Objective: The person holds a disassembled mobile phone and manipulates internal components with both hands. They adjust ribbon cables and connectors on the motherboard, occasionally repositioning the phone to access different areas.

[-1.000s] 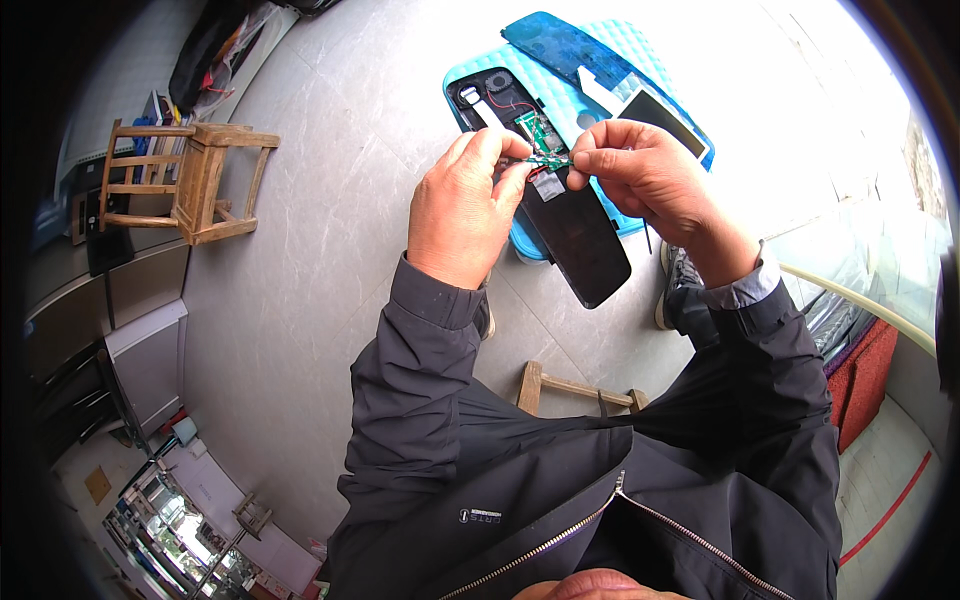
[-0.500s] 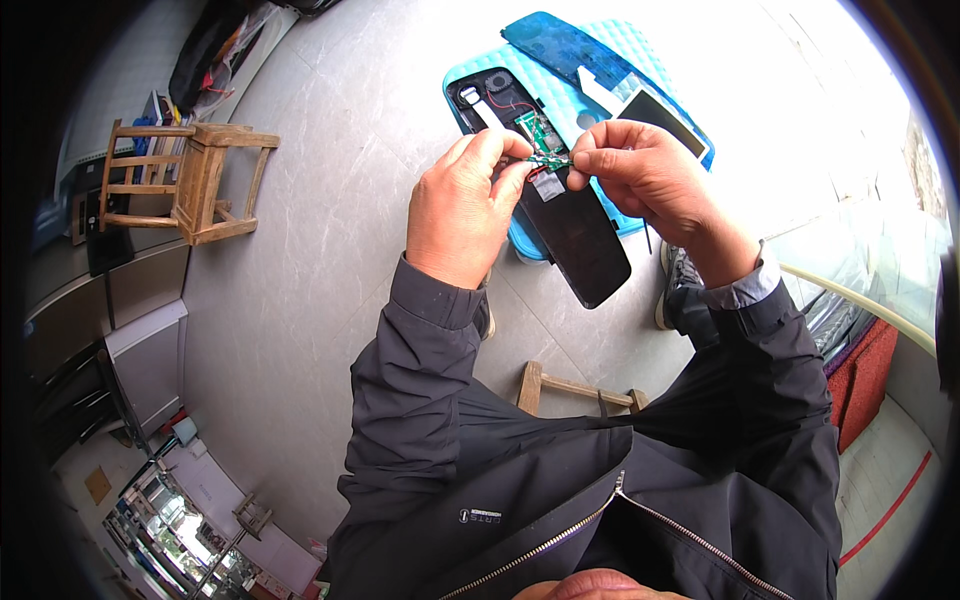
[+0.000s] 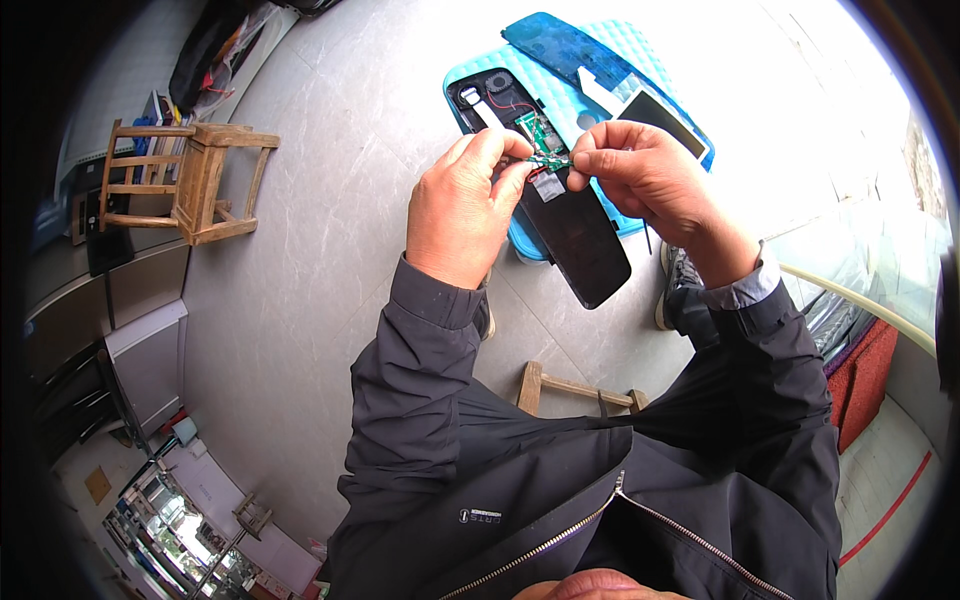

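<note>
Above the opened black device, both hands' fingertips on a small green circuit board.

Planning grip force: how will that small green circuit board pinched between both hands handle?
The board looks thin and stiff, likely light, since fingertips alone hold it. Probably fragile: bare components, and thin red wires appear to tether it to the black housing, so pulling may strain them.

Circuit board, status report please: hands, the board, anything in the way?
Left hand and right hand both pinch the small green circuit board. Board held above the opened black device. Red wire trails to it; nothing blocking.
</note>
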`<action>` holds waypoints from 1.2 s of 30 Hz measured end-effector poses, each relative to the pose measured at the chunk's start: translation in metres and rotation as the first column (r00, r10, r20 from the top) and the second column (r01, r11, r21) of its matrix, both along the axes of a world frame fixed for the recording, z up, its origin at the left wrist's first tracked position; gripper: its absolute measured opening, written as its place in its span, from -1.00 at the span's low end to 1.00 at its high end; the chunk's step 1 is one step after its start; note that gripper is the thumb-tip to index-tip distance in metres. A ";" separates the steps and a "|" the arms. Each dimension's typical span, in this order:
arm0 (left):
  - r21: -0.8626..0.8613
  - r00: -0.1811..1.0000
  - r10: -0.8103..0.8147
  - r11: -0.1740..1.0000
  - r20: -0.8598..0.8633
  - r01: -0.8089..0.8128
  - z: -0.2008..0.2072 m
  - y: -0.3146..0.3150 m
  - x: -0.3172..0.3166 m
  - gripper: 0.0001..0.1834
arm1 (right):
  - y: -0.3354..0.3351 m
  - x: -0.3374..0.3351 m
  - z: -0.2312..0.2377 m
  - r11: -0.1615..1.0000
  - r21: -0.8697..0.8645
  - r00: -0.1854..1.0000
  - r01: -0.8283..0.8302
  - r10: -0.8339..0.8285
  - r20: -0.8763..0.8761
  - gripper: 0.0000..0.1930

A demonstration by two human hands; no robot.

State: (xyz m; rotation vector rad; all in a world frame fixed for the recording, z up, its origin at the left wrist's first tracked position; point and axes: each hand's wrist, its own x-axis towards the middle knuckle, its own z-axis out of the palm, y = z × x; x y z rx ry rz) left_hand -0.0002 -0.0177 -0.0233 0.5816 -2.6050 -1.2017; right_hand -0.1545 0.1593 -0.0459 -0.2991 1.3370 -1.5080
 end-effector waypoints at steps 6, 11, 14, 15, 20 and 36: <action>-0.013 1.000 -0.001 1.000 0.014 0.002 0.000 0.000 0.000 -0.83 | -0.001 0.000 0.000 1.000 0.006 1.000 0.000 0.000 0.003 -0.87; -0.009 1.000 -0.008 1.000 0.021 0.009 0.001 0.000 0.000 -0.80 | 0.001 0.000 0.002 1.000 0.007 1.000 -0.011 0.011 0.007 -0.91; -0.056 0.999 -0.032 0.998 0.001 0.032 0.001 0.001 -0.001 -0.77 | -0.001 0.001 0.000 1.000 0.007 1.000 0.000 0.000 0.001 -0.87; -0.068 0.999 -0.039 0.997 -0.007 0.039 0.000 0.001 -0.001 -0.76 | -0.001 0.001 0.000 1.000 0.009 1.000 0.000 0.000 0.000 -0.87; -0.137 0.999 -0.049 0.989 -0.006 0.048 0.001 0.001 0.000 -0.78 | -0.001 0.001 0.001 1.000 0.010 1.000 -0.007 0.007 0.016 -0.89; -0.163 0.994 -0.089 0.984 -0.065 0.077 -0.004 -0.001 -0.004 -0.82 | -0.002 0.003 0.001 1.000 0.016 1.000 -0.006 0.006 0.015 -0.89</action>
